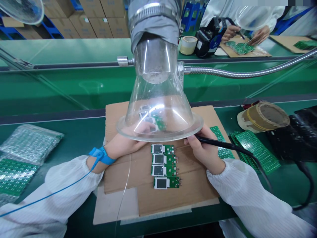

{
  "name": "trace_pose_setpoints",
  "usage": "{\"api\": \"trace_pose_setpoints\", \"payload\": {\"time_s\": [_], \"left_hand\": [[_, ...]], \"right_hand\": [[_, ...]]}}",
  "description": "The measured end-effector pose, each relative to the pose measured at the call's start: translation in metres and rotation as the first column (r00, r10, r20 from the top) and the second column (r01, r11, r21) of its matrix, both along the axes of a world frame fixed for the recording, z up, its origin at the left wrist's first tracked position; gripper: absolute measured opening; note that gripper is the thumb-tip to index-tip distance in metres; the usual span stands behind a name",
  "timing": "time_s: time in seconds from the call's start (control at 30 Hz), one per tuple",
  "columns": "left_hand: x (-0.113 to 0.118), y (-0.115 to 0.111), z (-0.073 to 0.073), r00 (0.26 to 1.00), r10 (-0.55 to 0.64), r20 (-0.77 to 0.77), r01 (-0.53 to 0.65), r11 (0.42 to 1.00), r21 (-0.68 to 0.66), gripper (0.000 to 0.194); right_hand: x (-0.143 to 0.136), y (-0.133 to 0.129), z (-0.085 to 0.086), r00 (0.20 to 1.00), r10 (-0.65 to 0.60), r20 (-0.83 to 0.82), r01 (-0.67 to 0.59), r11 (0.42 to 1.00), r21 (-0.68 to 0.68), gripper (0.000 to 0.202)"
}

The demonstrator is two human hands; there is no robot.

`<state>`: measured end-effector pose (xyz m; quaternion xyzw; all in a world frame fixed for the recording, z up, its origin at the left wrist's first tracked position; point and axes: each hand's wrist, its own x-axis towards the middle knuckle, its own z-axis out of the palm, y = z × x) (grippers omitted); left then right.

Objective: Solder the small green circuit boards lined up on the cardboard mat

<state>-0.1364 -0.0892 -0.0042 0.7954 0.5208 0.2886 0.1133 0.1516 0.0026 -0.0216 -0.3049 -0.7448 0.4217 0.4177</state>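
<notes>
- Left hand (127,141): partly behind the clear conical plastic hood (158,105); cannot tell its grip.
- Right hand (205,150): clamped on black cabled handle (215,141), hood's right.
- Four green screened circuit boards (171,160): hood's near side.

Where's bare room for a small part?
Bare cardboard lies between the small boards and right sleeve; bare green table between the wrapped stack and cardboard, beyond the left sleeve. Crowded: under the clear hood, by the left hand, and around the green panels and roll.
</notes>
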Motion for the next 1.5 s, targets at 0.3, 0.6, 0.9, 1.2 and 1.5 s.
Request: {"api": "trace_pose_setpoints", "payload": {"time_s": [0.3, 0.6, 0.9, 1.2, 1.5], "left_hand": [[-0.004, -0.002, -0.009, 0.997, 0.07, 0.017, -0.07, 0.997, 0.043, 0.028], [0.001, -0.007, 0.007, 0.993, -0.054, 0.102, 0.06, 0.997, -0.057, 0.019], [-0.012, 0.007, -0.009, 0.98, 0.172, 0.099, -0.174, 0.985, 0.007, 0.031], [-0.006, -0.001, -0.003, 0.997, 0.075, -0.009, -0.075, 0.997, -0.02, 0.03], [-0.007, 0.006, -0.006, 0.983, 0.182, 0.016, -0.182, 0.983, 0.018, 0.035]], "right_hand": [[0.002, 0.0, -0.004, 0.997, -0.034, -0.063, 0.031, 0.999, -0.043, 0.024], [-0.003, 0.002, -0.001, 0.983, -0.117, -0.14, 0.1, 0.988, -0.122, 0.029], [-0.008, 0.005, 0.012, 0.993, -0.081, -0.082, 0.072, 0.992, -0.107, 0.025], [-0.01, 0.005, 0.004, 0.988, -0.064, -0.14, 0.057, 0.997, -0.056, 0.023], [-0.004, 0.004, 0.0, 0.994, -0.037, -0.107, 0.03, 0.997, -0.065, 0.023]]}}
